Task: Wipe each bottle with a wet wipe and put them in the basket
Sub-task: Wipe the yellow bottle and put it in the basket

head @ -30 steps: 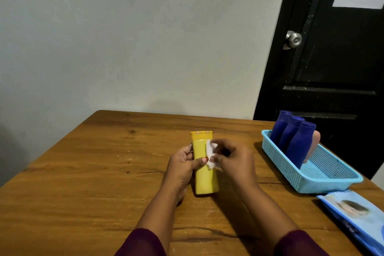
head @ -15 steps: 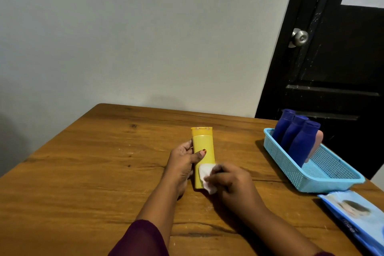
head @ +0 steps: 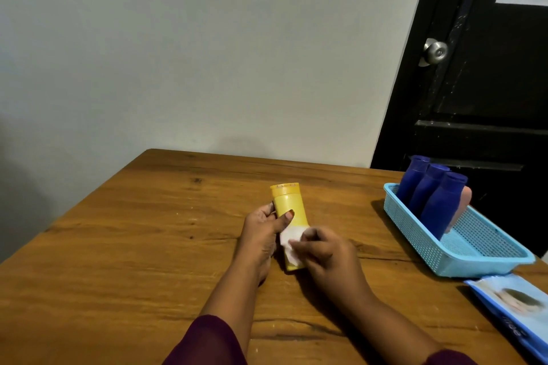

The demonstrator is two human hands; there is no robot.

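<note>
Fingers of the left hand [head: 261, 231] curl round the yellow bottle [head: 289, 204], its base seemingly on the desk [head: 148, 246]; the right hand [head: 323, 249] pinches a wet wipe [head: 290, 238] against it. The bottle is likely light, stiff and slick when damp, so hold it mid-body.

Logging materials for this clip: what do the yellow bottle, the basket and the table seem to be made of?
Yellow bottle: probably plastic, smooth and opaque with a soft sheen. Basket: light blue moulded plastic, going by its grid of small holes and thick rim. Table: wood or a wood-look laminate, slightly glossy; grain lines and dark knots show, but which it is cannot be told.
</note>
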